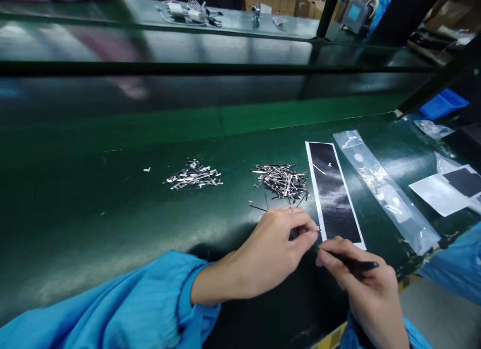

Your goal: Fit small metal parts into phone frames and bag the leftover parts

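My left hand (272,251) is closed in a pinch, with the small pale tip of a thin strip (318,229) showing at its fingertips; the rest of that strip is hidden. Close beside it, my right hand (370,281) grips a slim black pen-like tool (363,264), its point near the left fingertips. Just beyond my left hand lies a pile of thin dark and silvery strips (283,181), with a few loose ones at its near edge. A black sheet with a white border (332,194) lies right of this pile, bearing a couple of small white bits.
Farther left is a second, paler pile of strips (195,176). A long clear plastic bag (387,194) and a white sheet (432,191) lie to the right. Behind, a raised shelf (233,31) holds white adapters with cables (188,11). Another person's blue sleeve (458,264) shows at right.
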The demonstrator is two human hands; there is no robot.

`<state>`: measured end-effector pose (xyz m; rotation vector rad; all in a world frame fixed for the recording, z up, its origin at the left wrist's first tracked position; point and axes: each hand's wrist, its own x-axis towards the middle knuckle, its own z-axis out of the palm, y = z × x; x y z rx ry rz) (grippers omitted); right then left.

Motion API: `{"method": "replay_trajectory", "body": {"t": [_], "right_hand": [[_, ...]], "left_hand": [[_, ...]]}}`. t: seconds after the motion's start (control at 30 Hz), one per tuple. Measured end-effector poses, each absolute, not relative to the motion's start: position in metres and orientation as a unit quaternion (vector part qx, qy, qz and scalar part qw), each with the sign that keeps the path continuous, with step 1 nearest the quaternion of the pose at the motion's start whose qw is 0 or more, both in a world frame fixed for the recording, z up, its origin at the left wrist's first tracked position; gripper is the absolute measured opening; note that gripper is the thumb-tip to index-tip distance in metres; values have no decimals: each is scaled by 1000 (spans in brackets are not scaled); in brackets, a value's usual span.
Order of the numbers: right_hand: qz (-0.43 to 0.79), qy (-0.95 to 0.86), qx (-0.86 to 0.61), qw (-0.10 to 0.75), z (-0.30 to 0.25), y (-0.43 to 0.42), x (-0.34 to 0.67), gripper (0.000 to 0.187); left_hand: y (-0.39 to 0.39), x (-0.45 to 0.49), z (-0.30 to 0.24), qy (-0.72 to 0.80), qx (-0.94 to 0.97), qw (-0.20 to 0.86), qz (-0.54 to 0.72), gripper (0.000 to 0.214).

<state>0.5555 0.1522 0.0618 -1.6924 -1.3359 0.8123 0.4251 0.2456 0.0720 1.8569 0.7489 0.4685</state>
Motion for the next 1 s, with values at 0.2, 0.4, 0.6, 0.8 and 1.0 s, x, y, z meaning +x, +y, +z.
{"method": "replay_trajectory", "body": {"t": [0.2,0.4,0.6,0.8,1.0], "right_hand": [[396,-446,-682,423,54,147,563,20],[443,-313,-661,517,54,142,556,15],[477,-265,-640,541,51,133,560,16],[426,-309,-651,548,51,133,563,17],[387,-327,-678,533,46,132,561,21]], "left_hand": [[240,420,74,302,750,577,117,16],[233,424,74,325,667,662,111,17],[231,428,70,317,562,750,143,13],[229,428,73,336,620,700,112,15],[230,434,73,336,673,652,91,18]]}}
